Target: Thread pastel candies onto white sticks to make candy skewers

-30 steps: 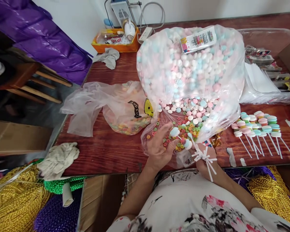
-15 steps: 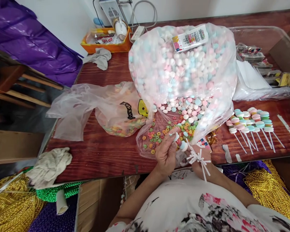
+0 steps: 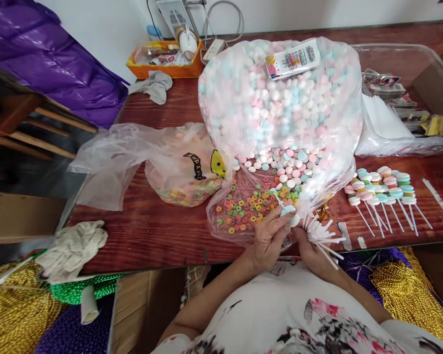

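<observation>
My left hand (image 3: pixel 268 241) is closed, fingertips pinching a pale blue marshmallow (image 3: pixel 288 210). A thin white stick tip pokes out beyond it, and a whitish marshmallow (image 3: pixel 295 221) sits just below, between my hands. My right hand (image 3: pixel 315 253) is closed round a fanned bundle of white sticks (image 3: pixel 324 235), its fingertips close to the marshmallows. Beyond my hands, small coloured candy rings (image 3: pixel 256 202) lie on clear plastic. Loose pink, white and blue marshmallows (image 3: pixel 295 167) spill from the mouth of a big clear bag (image 3: pixel 280 108).
Finished-looking marshmallow sticks (image 3: pixel 382 187) lie in a row at right. A clear plastic tub (image 3: pixel 376 145) holds white paper and packets. A knotted bag (image 3: pixel 184 162) stands left, near a crumpled cloth (image 3: pixel 74 248). An orange box (image 3: pixel 166 69) is at the back.
Both hands have shifted slightly right and come together. The marshmallow in my left hand now has a stick tip showing through, and the stick bundle has turned to point right.
</observation>
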`<state>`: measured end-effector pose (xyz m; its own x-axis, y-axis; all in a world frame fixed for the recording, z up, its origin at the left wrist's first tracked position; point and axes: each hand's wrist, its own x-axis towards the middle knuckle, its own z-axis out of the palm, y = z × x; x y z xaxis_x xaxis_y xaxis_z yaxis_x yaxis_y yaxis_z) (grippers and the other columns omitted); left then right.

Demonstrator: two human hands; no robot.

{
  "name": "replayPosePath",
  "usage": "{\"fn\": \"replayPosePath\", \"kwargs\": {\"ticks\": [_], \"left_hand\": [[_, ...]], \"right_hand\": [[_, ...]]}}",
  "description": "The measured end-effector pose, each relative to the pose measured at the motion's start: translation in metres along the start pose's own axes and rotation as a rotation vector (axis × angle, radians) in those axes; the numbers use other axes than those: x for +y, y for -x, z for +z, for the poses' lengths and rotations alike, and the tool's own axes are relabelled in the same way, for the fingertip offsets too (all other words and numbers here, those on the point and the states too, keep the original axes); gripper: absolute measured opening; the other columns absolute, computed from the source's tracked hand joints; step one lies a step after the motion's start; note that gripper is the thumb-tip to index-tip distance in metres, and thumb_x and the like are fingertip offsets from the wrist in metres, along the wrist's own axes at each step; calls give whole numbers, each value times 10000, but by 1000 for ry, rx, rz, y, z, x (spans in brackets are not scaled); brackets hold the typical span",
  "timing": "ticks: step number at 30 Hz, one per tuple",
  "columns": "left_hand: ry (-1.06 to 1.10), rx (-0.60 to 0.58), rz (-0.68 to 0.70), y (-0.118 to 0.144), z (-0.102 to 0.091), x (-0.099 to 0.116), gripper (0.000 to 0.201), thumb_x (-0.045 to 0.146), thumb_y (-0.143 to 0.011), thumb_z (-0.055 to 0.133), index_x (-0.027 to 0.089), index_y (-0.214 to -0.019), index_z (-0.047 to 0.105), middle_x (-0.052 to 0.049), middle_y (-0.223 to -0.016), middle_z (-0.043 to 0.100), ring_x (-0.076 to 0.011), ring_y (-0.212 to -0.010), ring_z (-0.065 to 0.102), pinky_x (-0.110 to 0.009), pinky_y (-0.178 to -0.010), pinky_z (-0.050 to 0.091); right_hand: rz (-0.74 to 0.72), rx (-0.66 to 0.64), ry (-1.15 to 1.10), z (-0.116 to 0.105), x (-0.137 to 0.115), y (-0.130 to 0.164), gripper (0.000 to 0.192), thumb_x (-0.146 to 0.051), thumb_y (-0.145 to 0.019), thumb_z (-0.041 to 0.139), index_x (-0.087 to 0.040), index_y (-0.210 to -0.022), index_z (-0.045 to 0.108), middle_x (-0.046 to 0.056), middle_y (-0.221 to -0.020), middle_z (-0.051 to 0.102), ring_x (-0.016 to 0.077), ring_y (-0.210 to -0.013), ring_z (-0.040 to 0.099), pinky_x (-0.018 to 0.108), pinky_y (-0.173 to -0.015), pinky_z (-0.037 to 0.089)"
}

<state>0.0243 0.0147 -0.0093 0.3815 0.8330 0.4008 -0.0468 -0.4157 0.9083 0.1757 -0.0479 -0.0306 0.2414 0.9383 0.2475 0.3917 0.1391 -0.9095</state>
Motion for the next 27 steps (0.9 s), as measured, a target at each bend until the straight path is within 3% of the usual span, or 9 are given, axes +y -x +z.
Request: {"fn": "replayPosePath", "kwargs": {"ticks": [5, 8, 12, 16, 18, 21, 24, 27], "left_hand": [[-165, -31, 14, -43, -31, -16, 287, 219, -976, 566, 244, -1216, 721, -84, -1164, 755, -205, -1068, 720, -368, -949, 587], [-475, -247, 84, -76, -42, -35, 232, 205, -948, 576, 187, -1094, 756, -90, -974, 751, -200, -903, 712, -343, -824, 584], [-867, -578, 137, -97, -32, -48, 278, 132, -894, 549, 155, -1087, 747, -107, -893, 684, -234, -870, 658, -363, -784, 551], [-1045, -636, 148, -93, -18, -39, 234, 93, -885, 519, 139, -998, 718, -123, -907, 661, -253, -924, 618, -382, -825, 533], [-1071, -622, 187, -90, -14, -35, 232, 65, -884, 488, 129, -934, 705, -131, -889, 664, -260, -933, 607, -391, -843, 527], [-994, -531, 197, -86, -13, -35, 261, 83, -870, 505, 132, -1015, 716, -123, -887, 684, -256, -925, 607, -397, -847, 528], [-714, -270, 104, -80, -19, -37, 309, 125, -836, 581, 164, -1109, 723, -92, -912, 709, -231, -911, 636, -391, -846, 546], [-227, 51, -118, -66, -29, -31, 376, 194, -799, 706, 196, -1175, 711, -38, -893, 710, -178, -832, 679, -344, -792, 586]], "right_hand": [[43, 136, 62, -29, 9, -19, 154, -285, -916, 633, -213, -788, 681, 25, -691, 677, 196, -626, 618, 322, -623, 531], [95, 200, 11, -43, 12, -25, 148, -273, -897, 666, -197, -770, 665, 15, -687, 660, 185, -641, 625, 318, -643, 530], [50, 165, 9, -45, 15, -17, 146, -259, -888, 672, -199, -756, 658, 18, -686, 661, 183, -650, 629, 309, -640, 542], [18, 112, 9, -40, 23, -5, 146, -285, -912, 640, -206, -799, 687, 28, -686, 677, 194, -621, 634, 322, -613, 555], [13, 105, 15, -40, 28, -4, 129, -292, -919, 637, -209, -848, 704, 30, -683, 683, 208, -625, 652, 335, -617, 565], [0, 106, 62, -42, 34, -5, 109, -287, -923, 638, -212, -928, 717, 41, -707, 703, 227, -648, 676, 343, -617, 565], [-3, 86, 115, -44, 34, -7, 108, -266, -936, 620, -215, -964, 710, 41, -730, 708, 223, -651, 674, 335, -619, 549], [-33, 3, 104, -43, 23, -9, 113, -224, -947, 585, -213, -872, 669, 15, -684, 663, 177, -578, 609, 300, -567, 501]]}}
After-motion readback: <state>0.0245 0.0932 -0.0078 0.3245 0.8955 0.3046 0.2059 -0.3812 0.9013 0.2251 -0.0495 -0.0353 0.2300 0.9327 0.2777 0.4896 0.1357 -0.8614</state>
